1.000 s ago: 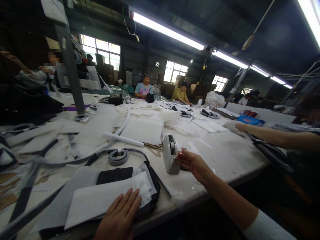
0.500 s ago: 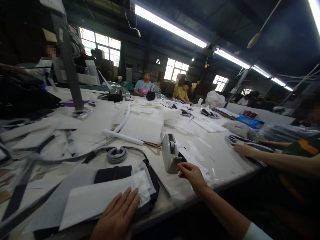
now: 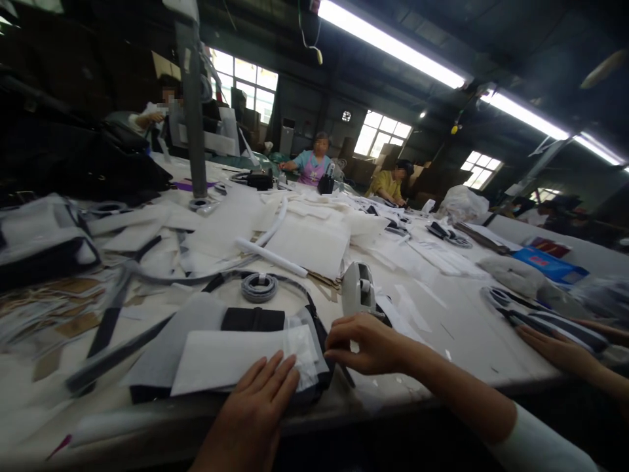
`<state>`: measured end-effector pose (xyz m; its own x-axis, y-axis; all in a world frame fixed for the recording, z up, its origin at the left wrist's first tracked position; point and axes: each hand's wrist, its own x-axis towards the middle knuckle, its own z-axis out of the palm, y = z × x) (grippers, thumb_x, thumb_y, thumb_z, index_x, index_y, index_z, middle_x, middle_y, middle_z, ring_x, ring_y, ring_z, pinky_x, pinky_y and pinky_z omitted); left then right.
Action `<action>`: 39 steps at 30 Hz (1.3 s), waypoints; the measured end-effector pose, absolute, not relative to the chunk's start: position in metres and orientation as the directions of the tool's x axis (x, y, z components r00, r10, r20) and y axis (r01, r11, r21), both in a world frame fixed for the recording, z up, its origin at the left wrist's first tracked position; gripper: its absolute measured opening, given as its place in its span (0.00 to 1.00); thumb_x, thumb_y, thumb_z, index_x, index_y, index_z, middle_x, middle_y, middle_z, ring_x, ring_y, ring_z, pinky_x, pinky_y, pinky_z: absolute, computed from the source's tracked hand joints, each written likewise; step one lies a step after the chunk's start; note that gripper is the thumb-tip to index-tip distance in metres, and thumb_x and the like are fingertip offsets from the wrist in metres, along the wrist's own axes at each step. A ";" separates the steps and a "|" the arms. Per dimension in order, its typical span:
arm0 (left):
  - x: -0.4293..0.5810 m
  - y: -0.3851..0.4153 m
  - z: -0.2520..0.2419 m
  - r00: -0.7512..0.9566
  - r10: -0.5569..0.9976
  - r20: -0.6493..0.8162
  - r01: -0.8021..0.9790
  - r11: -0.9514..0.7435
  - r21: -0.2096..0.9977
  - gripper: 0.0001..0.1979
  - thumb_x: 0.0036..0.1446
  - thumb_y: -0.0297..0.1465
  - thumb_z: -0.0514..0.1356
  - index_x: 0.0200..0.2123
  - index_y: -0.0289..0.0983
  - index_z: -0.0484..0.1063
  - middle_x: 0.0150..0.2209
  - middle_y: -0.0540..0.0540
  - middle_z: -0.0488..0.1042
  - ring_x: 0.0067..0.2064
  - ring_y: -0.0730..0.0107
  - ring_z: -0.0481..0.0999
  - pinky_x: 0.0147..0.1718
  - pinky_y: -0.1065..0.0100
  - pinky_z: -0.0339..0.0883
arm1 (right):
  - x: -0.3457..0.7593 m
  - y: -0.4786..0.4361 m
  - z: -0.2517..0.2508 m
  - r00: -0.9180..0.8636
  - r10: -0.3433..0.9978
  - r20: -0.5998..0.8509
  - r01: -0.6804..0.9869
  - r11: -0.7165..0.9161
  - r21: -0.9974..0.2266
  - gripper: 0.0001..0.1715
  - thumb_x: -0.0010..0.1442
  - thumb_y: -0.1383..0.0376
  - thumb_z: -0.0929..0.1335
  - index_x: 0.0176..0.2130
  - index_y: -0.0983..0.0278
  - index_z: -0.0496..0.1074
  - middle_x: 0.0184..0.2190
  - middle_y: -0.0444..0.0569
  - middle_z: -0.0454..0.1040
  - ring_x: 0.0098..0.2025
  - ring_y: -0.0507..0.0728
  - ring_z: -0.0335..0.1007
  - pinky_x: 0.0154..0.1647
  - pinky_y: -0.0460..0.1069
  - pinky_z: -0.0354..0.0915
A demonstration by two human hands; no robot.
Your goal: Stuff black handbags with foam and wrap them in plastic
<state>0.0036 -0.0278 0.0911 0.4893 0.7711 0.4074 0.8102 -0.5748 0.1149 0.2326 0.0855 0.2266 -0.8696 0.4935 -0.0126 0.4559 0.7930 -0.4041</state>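
My left hand (image 3: 258, 403) lies flat with fingers outstretched on a white sheet (image 3: 216, 360) and the edge of a clear plastic packet (image 3: 301, 337). Beneath these is a black bag (image 3: 253, 319), partly covered, with its strap wrapped in grey-white padding. My right hand (image 3: 368, 344) hovers by the bag's right edge, thumb and fingers pinched together. Whatever is between the fingertips is too small to make out. Just behind that hand stands a grey tape dispenser (image 3: 358, 288), its lower part hidden. A wrapped strap coil (image 3: 259, 287) rests behind the bag.
A co-worker's hands (image 3: 550, 344) touch a dark wrapped item at right. White sheets (image 3: 309, 239) are piled mid-table, with a white foam tube (image 3: 270, 257) beside them. A metal post (image 3: 196, 131) rises at left; a blue packet (image 3: 545, 263) lies at right. Other people sit farther back.
My right hand has moved from the tape dispenser leftward to the bag's right edge. My left hand stays on the sheet. The view has turned left.
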 end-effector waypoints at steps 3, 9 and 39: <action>0.005 -0.030 0.096 0.493 0.786 0.373 0.810 -0.571 0.134 0.45 0.38 0.17 0.52 0.64 0.38 0.58 0.67 0.47 0.58 0.67 0.59 0.59 0.63 0.56 0.57 | 0.204 0.110 0.219 -0.920 0.378 -0.106 0.390 0.848 -0.359 0.09 0.61 0.60 0.70 0.34 0.64 0.77 0.27 0.45 0.75 0.28 0.50 0.69 0.29 0.44 0.59; 0.006 -0.030 0.096 0.496 0.804 0.328 0.815 -0.562 0.144 0.45 0.35 0.18 0.52 0.63 0.37 0.59 0.68 0.45 0.57 0.68 0.58 0.57 0.64 0.55 0.56 | 0.161 0.145 0.199 -0.918 0.202 -0.342 0.307 0.908 -0.287 0.08 0.58 0.62 0.71 0.35 0.62 0.79 0.27 0.43 0.78 0.26 0.50 0.67 0.27 0.44 0.55; 0.000 -0.020 0.077 0.526 0.776 0.348 0.807 -0.585 0.085 0.47 0.35 0.19 0.52 0.64 0.38 0.56 0.67 0.48 0.58 0.67 0.60 0.59 0.63 0.58 0.58 | 0.129 0.214 0.187 -0.717 0.443 -0.538 0.635 0.733 -0.243 0.16 0.51 0.54 0.76 0.32 0.64 0.78 0.26 0.43 0.78 0.28 0.52 0.72 0.30 0.45 0.61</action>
